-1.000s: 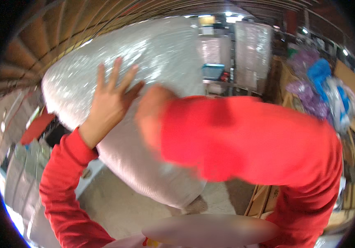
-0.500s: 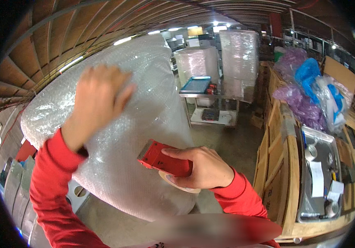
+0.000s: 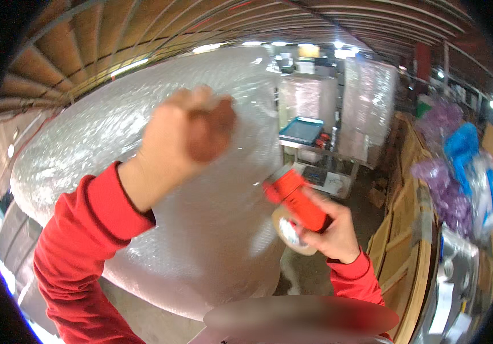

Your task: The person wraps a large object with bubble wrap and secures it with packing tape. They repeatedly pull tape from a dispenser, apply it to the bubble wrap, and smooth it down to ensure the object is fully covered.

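— What is held in the right hand (image 3: pixel 329 229)?

— A red tape dispenser (image 3: pixel 297 202) with a roll of clear tape (image 3: pixel 292 232) on it is gripped tight by the fingers. Its front end is pressed against the right side of the big bundle of bubble wrap (image 3: pixel 143 149).

— And the left hand (image 3: pixel 186 137)?

— It is curled up like a fist and laid on the top of the bubble wrap bundle, near the upper middle. It looks blurry, so it cannot be told if a bit of wrap is pinched inside. A red sleeve (image 3: pixel 80 241) is worn on that arm.

— Where is the bundle?

— It fills the middle and the left of the view, and it is big and round.

— What else is seen?

— A metal table (image 3: pixel 315 150) with a blue tray (image 3: pixel 302 129) on it is seen behind the bundle. Purple and blue bags (image 3: pixel 456 155) are piled by a wooden crate (image 3: pixel 404 229) at the right.
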The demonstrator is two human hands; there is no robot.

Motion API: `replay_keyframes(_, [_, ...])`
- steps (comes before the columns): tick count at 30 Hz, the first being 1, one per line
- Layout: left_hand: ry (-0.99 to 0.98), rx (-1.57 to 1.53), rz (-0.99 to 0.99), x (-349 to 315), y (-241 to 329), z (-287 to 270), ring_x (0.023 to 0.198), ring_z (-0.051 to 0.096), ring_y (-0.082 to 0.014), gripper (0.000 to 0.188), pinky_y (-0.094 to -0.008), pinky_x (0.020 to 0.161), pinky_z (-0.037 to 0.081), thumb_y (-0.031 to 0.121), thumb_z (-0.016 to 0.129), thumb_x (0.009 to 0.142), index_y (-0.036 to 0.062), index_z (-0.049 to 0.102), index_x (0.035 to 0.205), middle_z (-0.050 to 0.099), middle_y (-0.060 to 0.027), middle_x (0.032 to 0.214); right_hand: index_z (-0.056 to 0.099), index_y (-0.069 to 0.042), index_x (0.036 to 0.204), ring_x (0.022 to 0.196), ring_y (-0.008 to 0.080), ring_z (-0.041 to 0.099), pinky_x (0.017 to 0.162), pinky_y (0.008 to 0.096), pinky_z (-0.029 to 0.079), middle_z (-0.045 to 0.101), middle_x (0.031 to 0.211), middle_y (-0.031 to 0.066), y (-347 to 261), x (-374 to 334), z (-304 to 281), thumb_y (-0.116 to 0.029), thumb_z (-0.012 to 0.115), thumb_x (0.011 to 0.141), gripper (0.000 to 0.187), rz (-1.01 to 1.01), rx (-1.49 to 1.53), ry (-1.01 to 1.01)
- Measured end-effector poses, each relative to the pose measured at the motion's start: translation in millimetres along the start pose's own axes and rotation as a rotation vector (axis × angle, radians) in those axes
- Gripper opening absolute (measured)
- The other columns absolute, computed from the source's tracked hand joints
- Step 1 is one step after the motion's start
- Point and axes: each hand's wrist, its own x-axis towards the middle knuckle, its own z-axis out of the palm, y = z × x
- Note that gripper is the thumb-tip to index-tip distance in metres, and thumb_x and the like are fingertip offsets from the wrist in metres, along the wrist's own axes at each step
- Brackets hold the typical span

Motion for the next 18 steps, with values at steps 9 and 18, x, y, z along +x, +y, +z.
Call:
replay_keyframes(9, [-0.418, -0.95, -0.945, 36.7, 11.1, -64.6, 0.075, 0.063, -0.0206, 0.051, -0.0318, 0.062, 0.05, 0.048, 0.063, 0.1, -0.0014, 0.074, 0.104, 0.072, -0.0078, 0.088, 0.064, 0.001, 0.135, 0.072, 0.0285, 0.067, 0.067, 0.0361, 0.055, 0.07, 0.096, 0.0191, -40.6, 68.2, 2.8, -0.01, 0.084, 0.059, 0.08, -0.691, -0.185, 0.338])
replay_keyframes(18, [-0.45, -0.832, -0.641, 62.5, 10.7, -48.7, 0.057, 0.053, -0.0074, 0.041, -0.0245, 0.052, 0.041, 0.038, 0.065, 0.102, 0.0073, 0.07, 0.075, 0.058, 0.0035, 0.063, 0.058, 0.004, 0.141, 0.079, 0.0309, 0.067, 0.072, 0.0374, 0.055, 0.068, 0.107, 0.0227, -50.8, 87.3, -6.3, -0.015, 0.08, 0.066, 0.08, -0.776, -0.259, 0.253])
